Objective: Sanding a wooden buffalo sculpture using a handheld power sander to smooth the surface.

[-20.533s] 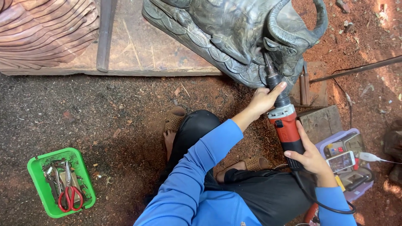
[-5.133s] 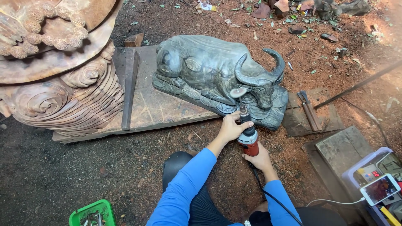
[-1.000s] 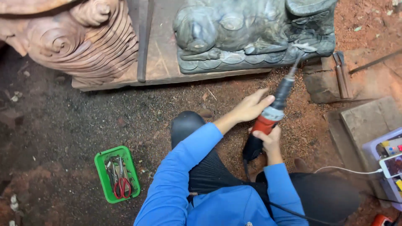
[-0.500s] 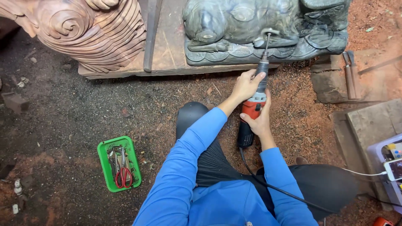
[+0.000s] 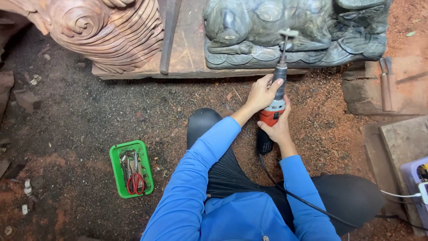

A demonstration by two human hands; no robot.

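Left hand (image 5: 260,93) wrapped round neck of rotary grinder (image 5: 274,109), right hand (image 5: 277,129) closed on red body; bit against dark buffalo carving (image 5: 290,27) base. Tool looks stiff, moderately heavy, vibrating; two-handed grip suits

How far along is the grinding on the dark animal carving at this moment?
Done: the dark carving already shows full shape and relief. In hand: left hand and right hand hold the red rotary grinder, its tip at the carved base. Left: cannot tell how much of the surface is unfinished.
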